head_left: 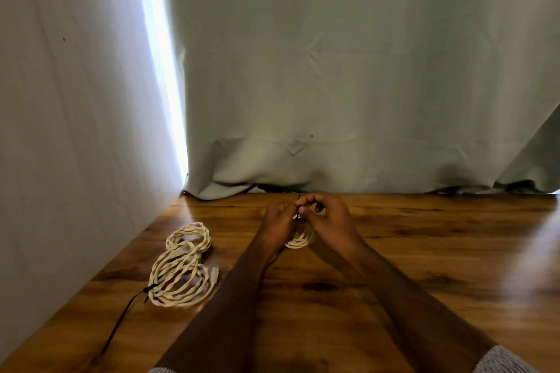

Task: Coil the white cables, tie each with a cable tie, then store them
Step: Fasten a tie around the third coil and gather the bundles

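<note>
Two hands (303, 218) over wooden table (424, 251), grey curtain (333, 70) behind

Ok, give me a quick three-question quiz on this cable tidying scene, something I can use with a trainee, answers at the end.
1. True or false: both hands, the left hand and the right hand, are working on the same white coil.
2. Which side of the wooden table holds the pile of coiled cables: A, the person's left; B, the person's right?
3. What colour is the cable tie pinched between the fingers?

Key: 1 true; 2 A; 3 black.
</note>
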### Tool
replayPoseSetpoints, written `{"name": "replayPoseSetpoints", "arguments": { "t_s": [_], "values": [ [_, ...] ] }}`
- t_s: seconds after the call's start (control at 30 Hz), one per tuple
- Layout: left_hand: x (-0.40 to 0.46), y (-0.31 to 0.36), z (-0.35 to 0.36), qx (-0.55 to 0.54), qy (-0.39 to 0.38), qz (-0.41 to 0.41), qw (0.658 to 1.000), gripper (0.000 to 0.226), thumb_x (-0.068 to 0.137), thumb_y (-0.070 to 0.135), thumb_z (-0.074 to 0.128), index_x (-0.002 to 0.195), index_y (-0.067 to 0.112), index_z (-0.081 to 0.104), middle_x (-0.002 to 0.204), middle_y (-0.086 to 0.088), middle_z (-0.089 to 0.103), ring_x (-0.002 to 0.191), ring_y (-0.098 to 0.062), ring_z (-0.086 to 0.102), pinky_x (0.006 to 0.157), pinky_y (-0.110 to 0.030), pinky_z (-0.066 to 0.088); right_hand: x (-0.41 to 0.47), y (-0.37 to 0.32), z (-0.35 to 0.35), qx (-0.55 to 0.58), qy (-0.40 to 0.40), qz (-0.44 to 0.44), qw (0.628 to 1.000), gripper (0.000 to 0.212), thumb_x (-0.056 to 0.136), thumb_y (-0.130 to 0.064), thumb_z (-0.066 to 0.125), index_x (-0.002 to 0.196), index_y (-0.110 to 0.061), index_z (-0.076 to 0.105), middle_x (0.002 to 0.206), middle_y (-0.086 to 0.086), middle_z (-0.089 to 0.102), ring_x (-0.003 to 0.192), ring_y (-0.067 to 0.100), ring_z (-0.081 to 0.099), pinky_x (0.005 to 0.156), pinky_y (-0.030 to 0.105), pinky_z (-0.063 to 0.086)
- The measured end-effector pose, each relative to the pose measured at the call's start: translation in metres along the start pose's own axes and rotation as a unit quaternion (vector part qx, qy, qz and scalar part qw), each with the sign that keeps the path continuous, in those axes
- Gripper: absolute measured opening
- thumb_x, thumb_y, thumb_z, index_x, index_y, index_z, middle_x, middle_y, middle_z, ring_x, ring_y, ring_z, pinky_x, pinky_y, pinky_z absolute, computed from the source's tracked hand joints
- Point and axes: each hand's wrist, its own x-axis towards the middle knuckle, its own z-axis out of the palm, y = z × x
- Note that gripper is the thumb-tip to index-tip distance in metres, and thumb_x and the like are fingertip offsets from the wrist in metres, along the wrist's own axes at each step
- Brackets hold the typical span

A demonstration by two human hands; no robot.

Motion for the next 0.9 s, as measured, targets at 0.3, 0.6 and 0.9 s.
{"name": "replayPoseSetpoints", "arguments": {
  "t_s": [0.3, 0.6, 0.9],
  "values": [
    [-0.004, 0.012, 0.004, 0.013, -0.068, -0.042, 0.997, 0.027, 0.097, 0.009, 0.048, 0.076, 0.012, 0.063, 0.056, 0.002, 0.056, 0.041, -0.003, 0.05, 0.046, -0.018, 0.024, 0.0, 0.0, -0.01, 0.298, -0.016, 0.196, 0.934, 0.014, 0.089, 0.006, 0.065, 0.087, -0.002, 0.076, 0.084, 0.022, 0.074, 0.076, 0.032, 0.07, 0.078, 0.043, 0.058],
    [-0.004, 0.006, 0.011, -0.013, -0.05, -0.066, 0.996, 0.015, 0.098, 0.013, 0.048, 0.099, 0.001, 0.057, 0.055, -0.001, 0.048, 0.037, -0.005, 0.038, 0.039, -0.016, 0.022, 0.007, 0.004, -0.01, 0.294, 0.029, 0.223, 0.929, 0.014, 0.087, 0.011, 0.063, 0.087, 0.002, 0.073, 0.077, 0.018, 0.074, 0.067, 0.026, 0.07, 0.066, 0.033, 0.059],
    [-0.011, 0.005, 0.014, -0.01, -0.027, 0.021, 0.999, 0.021, 0.093, 0.017, 0.065, 0.093, -0.004, 0.061, 0.056, -0.011, 0.055, 0.037, -0.013, 0.037, 0.04, -0.018, 0.023, 0.007, 0.011, -0.011, 0.24, 0.05, 0.172, 0.954, 0.01, 0.084, 0.003, 0.073, 0.092, -0.002, 0.076, 0.086, 0.016, 0.077, 0.076, 0.021, 0.073, 0.067, 0.03, 0.057]
  ]
}}
